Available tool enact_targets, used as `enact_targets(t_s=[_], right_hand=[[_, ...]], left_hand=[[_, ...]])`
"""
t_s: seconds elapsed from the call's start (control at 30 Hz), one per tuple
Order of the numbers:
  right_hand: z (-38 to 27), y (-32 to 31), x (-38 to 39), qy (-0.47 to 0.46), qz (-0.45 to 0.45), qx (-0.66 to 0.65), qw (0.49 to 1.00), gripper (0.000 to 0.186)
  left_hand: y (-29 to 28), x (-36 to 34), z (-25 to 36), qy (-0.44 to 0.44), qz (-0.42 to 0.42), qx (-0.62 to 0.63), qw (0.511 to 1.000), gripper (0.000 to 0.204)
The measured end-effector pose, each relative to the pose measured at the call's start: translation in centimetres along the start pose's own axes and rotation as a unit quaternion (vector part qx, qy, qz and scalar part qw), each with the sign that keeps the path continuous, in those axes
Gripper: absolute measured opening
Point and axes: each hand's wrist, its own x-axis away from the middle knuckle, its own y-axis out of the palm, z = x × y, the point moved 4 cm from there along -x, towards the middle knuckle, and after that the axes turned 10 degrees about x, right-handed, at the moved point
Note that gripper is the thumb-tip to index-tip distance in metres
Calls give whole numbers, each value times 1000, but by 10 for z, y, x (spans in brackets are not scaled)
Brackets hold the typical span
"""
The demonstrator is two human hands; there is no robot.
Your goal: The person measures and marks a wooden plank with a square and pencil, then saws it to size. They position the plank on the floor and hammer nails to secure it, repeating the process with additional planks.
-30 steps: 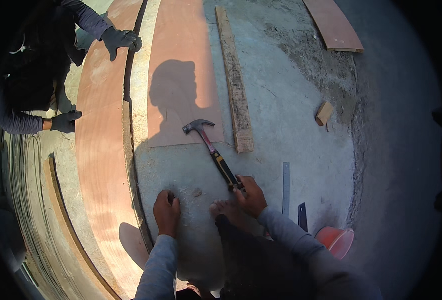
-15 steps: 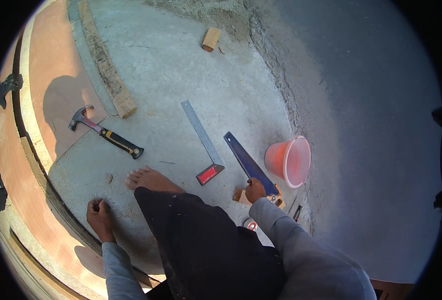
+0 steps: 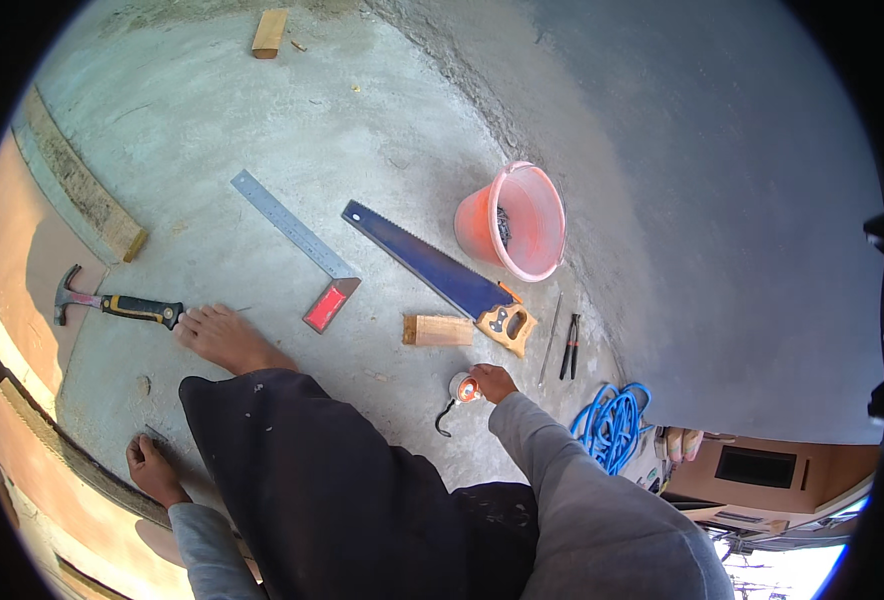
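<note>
My right hand (image 3: 494,383) has its fingers closed at the edge of a small round orange-and-white tape measure (image 3: 465,388) with a black strap, low over the floor. Just beyond it lie a short wood block (image 3: 438,330) and a handsaw (image 3: 427,263) with a dark blue blade and a wooden handle. My left hand (image 3: 152,470) is pinched closed near the floor at lower left; a thin dark sliver shows by its fingertips, too small to name. A try square (image 3: 297,228) with a red-faced stock and a claw hammer (image 3: 117,303) lie farther off.
A pinkish-red bucket (image 3: 477,222) stands tilted in view by the grey wall (image 3: 722,200). Pincers (image 3: 570,347), a thin rod (image 3: 552,338) and a coiled blue hose (image 3: 614,425) lie at right. Plywood (image 3: 22,260) and a long plank (image 3: 82,185) lie left; another wood block (image 3: 269,34) is far off.
My right hand has moved from the saw and wood block back to the tape measure. The view has swung right, bringing in the hose. My left hand stays pinched low at left.
</note>
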Motion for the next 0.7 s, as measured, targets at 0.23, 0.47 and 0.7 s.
enact_targets(t_s=[0.23, 0.47, 0.7], right_hand=[[4, -35, -32, -77, 259, 4, 963, 29], [-16, -101, -84, -63, 300, 61, 950, 27], [-3, -93, -173, -104, 253, 112, 955, 38]], left_hand=[[6, 4, 21, 36, 40, -156, 986, 40], [2, 3, 16, 17, -19, -95, 995, 32], [-16, 13, 13, 50, -133, -113, 983, 37]])
